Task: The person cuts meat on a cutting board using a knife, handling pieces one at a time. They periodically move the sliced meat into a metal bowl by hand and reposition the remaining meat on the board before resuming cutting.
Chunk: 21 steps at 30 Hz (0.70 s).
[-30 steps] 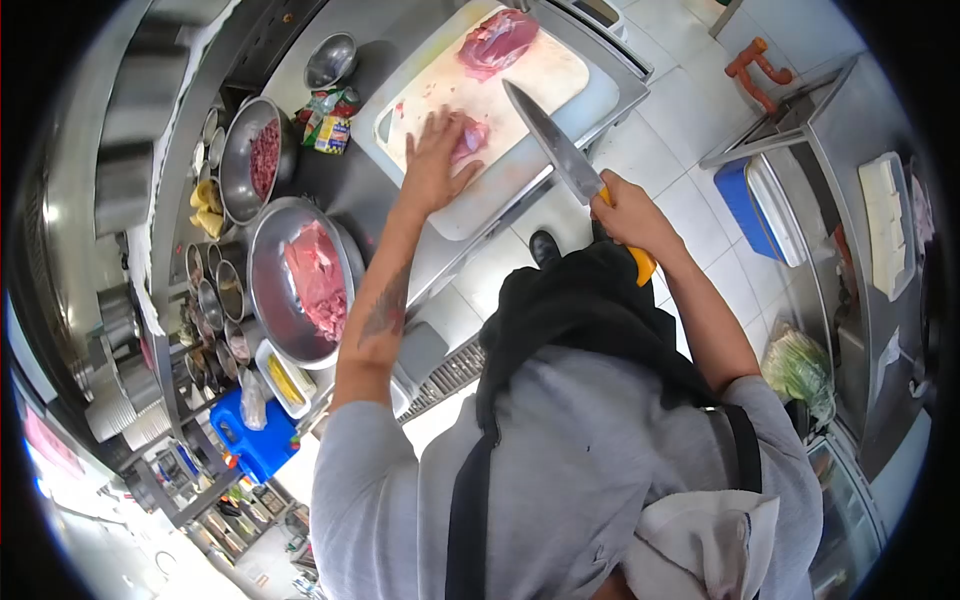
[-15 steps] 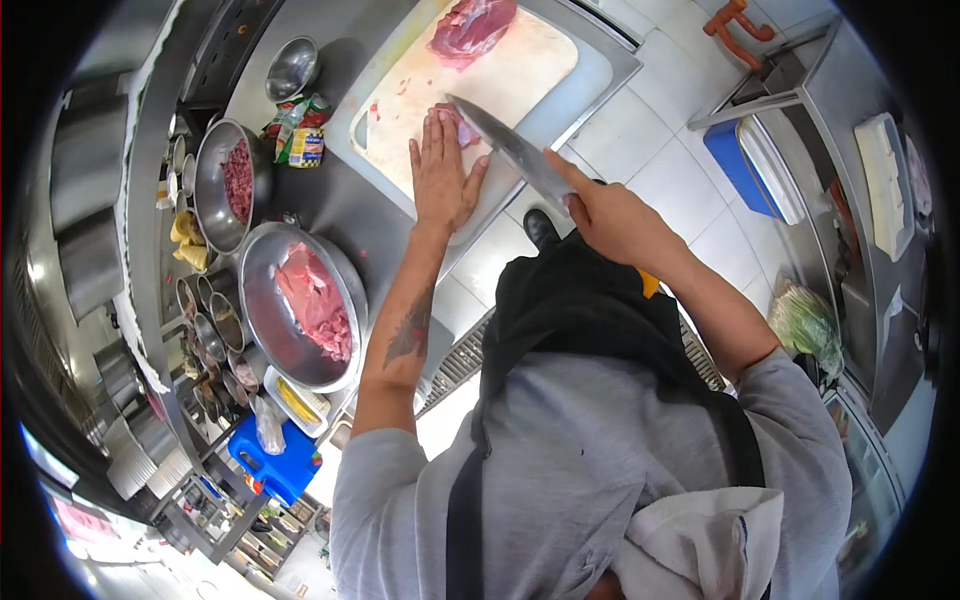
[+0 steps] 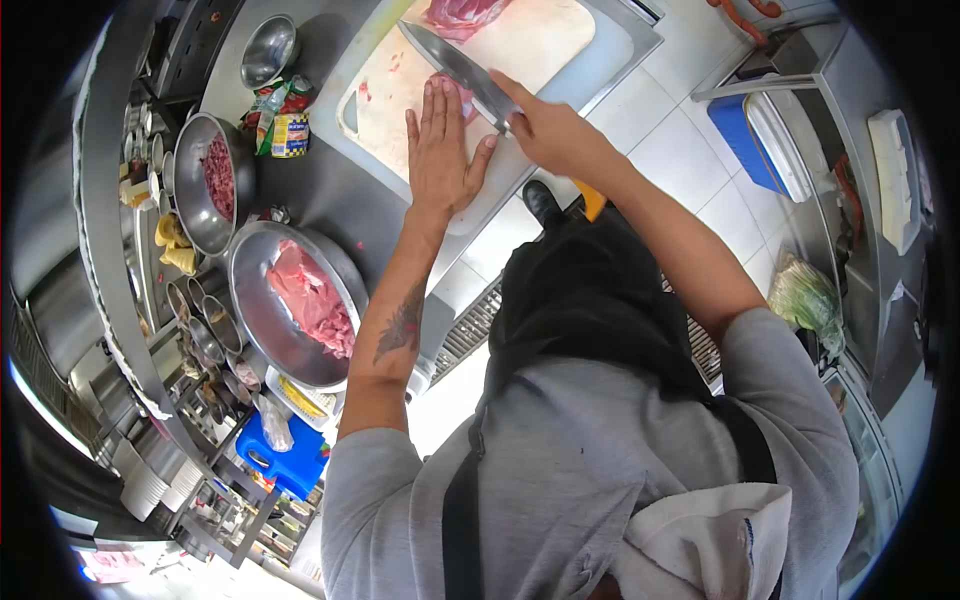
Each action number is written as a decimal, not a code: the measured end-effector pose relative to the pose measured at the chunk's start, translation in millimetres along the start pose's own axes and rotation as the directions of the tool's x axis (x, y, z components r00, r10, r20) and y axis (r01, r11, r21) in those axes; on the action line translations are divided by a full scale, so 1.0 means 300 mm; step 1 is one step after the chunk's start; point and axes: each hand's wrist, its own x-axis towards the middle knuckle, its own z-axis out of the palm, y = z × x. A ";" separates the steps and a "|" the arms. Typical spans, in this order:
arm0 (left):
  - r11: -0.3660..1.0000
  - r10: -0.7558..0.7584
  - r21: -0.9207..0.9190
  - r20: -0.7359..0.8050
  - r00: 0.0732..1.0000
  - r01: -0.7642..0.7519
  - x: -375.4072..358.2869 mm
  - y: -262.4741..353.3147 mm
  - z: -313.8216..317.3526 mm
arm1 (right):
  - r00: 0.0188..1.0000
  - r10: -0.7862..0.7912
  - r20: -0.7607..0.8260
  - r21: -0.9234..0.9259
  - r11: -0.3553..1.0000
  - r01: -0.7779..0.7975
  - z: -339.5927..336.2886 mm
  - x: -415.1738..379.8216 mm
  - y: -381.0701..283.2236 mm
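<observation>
My left hand lies flat with its fingers stretched out, the fingertips pressing on a small piece of meat on the white cutting board. Closed round the handle of a large knife is my right hand. The blade reaches up and left across the board, just beyond the small piece and my left fingertips. A bigger piece of red meat lies at the board's far side, cut off by the frame's top edge. Most of the knife's handle is hidden in my right hand.
Left of the board stand a large metal bowl with pink meat, a bowl of chopped meat, a small metal bowl and colourful packets. A blue container is lower left. A blue-and-white box is at the right.
My right hand and the knife have moved up and left over the board, so the blade now lies farther past my left fingertips. The view has shifted slightly.
</observation>
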 end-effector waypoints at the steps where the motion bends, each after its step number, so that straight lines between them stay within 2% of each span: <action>1: 1.000 0.014 0.006 0.003 1.000 -0.014 -0.002 -0.003 0.000 | 0.999 -0.026 -0.036 -0.018 1.000 0.025 0.012 0.053 -0.010; 2: 1.000 0.015 0.007 0.008 1.000 -0.015 -0.006 -0.006 -0.001 | 0.999 -0.023 -0.036 -0.013 1.000 0.023 0.036 0.106 -0.009; 4: 0.999 0.021 0.043 0.051 0.998 -0.023 -0.011 -0.008 -0.004 | 0.982 -0.114 -0.148 -0.094 0.991 0.101 0.077 0.175 -0.016; 8: 0.995 0.037 0.091 0.068 0.997 -0.043 -0.032 -0.005 -0.004 | 0.991 -0.085 -0.107 -0.125 0.990 0.072 0.109 0.181 -0.023; 10: 0.990 0.059 0.123 0.049 0.997 -0.065 -0.039 -0.007 0.003 | 0.979 -0.128 -0.160 -0.103 0.988 0.113 0.123 0.147 -0.011; 14: 0.988 0.059 0.141 0.059 0.997 -0.066 -0.042 -0.013 0.007 | 0.985 -0.086 -0.148 -0.061 0.995 0.078 0.131 0.035 0.002; 17: 0.990 0.083 0.112 0.046 0.996 -0.087 -0.055 -0.020 0.006 | 0.994 -0.070 -0.084 -0.059 0.996 0.065 0.149 -0.074 0.009; 21: 0.993 0.086 0.076 0.062 0.994 -0.091 -0.046 -0.026 0.001 | 0.999 0.034 0.009 0.013 0.999 -0.035 0.163 -0.238 0.006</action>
